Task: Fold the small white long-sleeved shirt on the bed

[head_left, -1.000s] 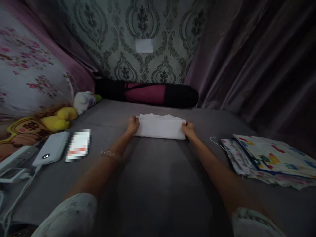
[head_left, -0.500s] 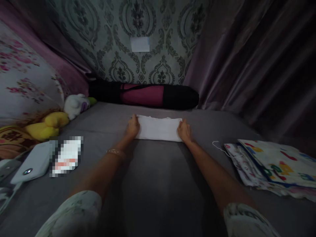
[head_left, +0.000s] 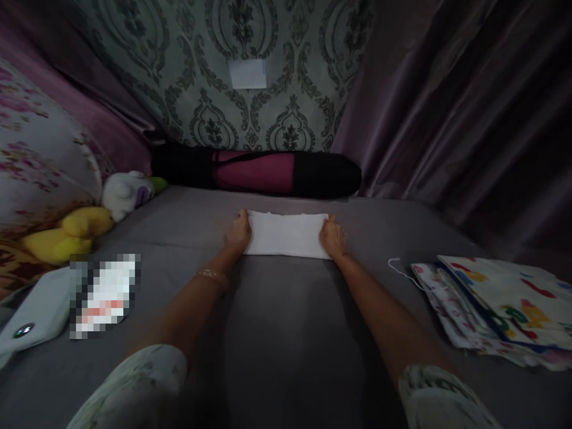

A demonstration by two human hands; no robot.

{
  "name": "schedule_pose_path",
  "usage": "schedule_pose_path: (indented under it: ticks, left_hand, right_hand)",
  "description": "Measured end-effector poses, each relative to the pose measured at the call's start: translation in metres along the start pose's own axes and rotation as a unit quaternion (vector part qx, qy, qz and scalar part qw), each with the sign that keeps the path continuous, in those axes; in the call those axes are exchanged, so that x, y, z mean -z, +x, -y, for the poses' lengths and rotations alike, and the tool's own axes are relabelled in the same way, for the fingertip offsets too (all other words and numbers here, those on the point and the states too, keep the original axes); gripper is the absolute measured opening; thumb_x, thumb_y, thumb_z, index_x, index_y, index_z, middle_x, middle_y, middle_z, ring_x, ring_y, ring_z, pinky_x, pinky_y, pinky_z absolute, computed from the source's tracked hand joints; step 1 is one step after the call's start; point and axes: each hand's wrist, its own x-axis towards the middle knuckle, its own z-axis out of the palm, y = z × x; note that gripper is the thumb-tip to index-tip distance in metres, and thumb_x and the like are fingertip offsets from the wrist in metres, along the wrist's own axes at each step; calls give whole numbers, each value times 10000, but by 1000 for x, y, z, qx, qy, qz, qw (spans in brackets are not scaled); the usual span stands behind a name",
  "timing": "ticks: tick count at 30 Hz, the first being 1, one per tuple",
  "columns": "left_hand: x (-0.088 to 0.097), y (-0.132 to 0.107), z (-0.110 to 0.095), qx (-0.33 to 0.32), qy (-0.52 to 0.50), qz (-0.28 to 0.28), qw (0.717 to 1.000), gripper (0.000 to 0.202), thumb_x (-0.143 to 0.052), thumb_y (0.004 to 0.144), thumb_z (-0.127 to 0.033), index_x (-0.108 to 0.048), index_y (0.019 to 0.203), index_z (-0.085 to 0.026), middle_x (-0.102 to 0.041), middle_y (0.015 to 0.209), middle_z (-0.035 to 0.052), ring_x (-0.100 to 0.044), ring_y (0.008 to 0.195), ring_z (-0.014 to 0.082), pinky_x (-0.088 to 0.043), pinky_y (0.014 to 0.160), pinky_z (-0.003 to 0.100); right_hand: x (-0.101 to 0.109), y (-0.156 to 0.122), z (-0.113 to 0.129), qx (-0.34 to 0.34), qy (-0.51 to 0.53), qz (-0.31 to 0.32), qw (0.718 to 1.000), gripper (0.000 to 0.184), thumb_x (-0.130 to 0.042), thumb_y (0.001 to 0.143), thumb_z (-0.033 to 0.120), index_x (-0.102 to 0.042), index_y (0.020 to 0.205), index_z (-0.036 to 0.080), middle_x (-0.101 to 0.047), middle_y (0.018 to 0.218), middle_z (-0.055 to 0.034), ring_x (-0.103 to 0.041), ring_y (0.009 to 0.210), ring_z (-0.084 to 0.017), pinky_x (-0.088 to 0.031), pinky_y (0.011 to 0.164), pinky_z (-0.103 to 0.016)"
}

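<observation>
A white folded cloth point(head_left: 286, 235) is stretched out as a wide rectangle between my hands, over the grey bed sheet point(head_left: 286, 333). My left hand point(head_left: 239, 232) is closed on its left end, thumb at the upper corner. At the opposite end my right hand point(head_left: 333, 237) grips the right edge, fingers curled. What kind of cloth or garment it is, I cannot make out. The fingertips of both hands are partly hidden.
Folded patterned fabrics point(head_left: 513, 304) with a white cord lie stacked at the right. Along the wall rests a black and maroon long bag point(head_left: 254, 173). At the left are a white power bank point(head_left: 44, 307), a yellow plush toy point(head_left: 67, 235) and a white plush toy point(head_left: 123, 193).
The view has shifted slightly, so the things at the left sit farther left. Both hands keep hold of the white cloth, which looks almost unchanged.
</observation>
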Motion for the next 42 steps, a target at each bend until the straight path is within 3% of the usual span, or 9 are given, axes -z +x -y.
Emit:
schedule_pose_path:
  ticks: [7, 14, 17, 19, 22, 25, 32, 37, 42]
  left_hand:
    - [-2, 3, -2, 23, 6, 1, 1000, 364, -314, 1008, -271, -528, 1237, -85, -662, 1156, 252, -675, 1046, 349, -495, 860, 415]
    - [9, 1, -1, 14, 2, -23, 1000, 368, -385, 1007, -312, -527, 1198, -32, -609, 1216, 266, -618, 1135, 330, -462, 923, 375]
    - [9, -10, -14, -42, 30, -53, 997, 411, -356, 1010, -342, -537, 1228, -45, -585, 1268, 253, -578, 1192, 329, -447, 974, 386]
    - [3, -20, -29, -109, 41, -28, 993, 436, -318, 1015, -326, -526, 1287, -56, -580, 1315, 236, -546, 1247, 313, -422, 1032, 400]
    - [-13, -34, -50, -210, 72, 41, 974, 472, -311, 1002, -272, -462, 1417, -102, -438, 1527, 188, -366, 1434, 305, -298, 1162, 456]
    - [-25, -38, -60, -224, 100, 85, 966, 523, -317, 990, -254, -395, 1493, -132, -349, 1598, 145, -248, 1501, 306, -206, 1208, 505]
    - [-28, -26, -44, -219, 107, 88, 966, 552, -260, 1022, -359, -400, 1505, -130, -343, 1599, 142, -242, 1506, 295, -163, 1222, 524]
    - [-37, -24, -34, -214, 97, 72, 969, 557, -276, 1022, -403, -372, 1531, -198, -330, 1609, 119, -279, 1494, 283, -210, 1209, 509]
    - [-32, -22, -27, -184, 92, 62, 977, 628, -327, 1003, -513, -408, 1513, -156, -344, 1595, 166, -292, 1485, 321, -208, 1205, 497]
  right_hand:
    - [-9, 9, 0, -54, 9, 2, 999, 363, -334, 1022, 262, -537, 1245, 60, -674, 1141, -248, -666, 1094, -321, -479, 926, -422]
    - [12, 4, 2, -57, 31, 24, 998, 372, -410, 1000, 273, -541, 1268, 51, -662, 1168, -248, -650, 1111, -326, -487, 912, -401]
    - [17, -8, 17, 15, -12, -21, 1000, 387, -401, 989, 231, -529, 1300, 40, -623, 1227, -281, -604, 1167, -352, -446, 970, -440]
    - [14, -18, 32, 91, -28, -33, 995, 395, -365, 989, 220, -552, 1297, 58, -595, 1288, -273, -561, 1222, -350, -396, 1031, -463]
    - [1, -27, 54, 255, -34, 16, 966, 469, -324, 987, 220, -502, 1402, 95, -523, 1444, -190, -436, 1367, -300, -252, 1160, -466]
    - [-13, -28, 66, 332, -46, 76, 939, 567, -342, 966, 228, -366, 1518, 102, -359, 1590, -109, -247, 1488, -266, -100, 1223, -486]
    - [-27, -21, 67, 315, -37, 130, 940, 583, -273, 994, 293, -321, 1547, 112, -280, 1624, -84, -202, 1508, -252, -115, 1224, -515]
    - [-34, -26, 65, 298, -31, 90, 950, 556, -291, 1007, 324, -360, 1538, 174, -320, 1611, -70, -240, 1494, -254, -152, 1217, -485]
    - [-36, -27, 60, 235, -31, 42, 971, 540, -291, 1013, 321, -404, 1510, 142, -367, 1587, -101, -269, 1480, -257, -150, 1214, -456]
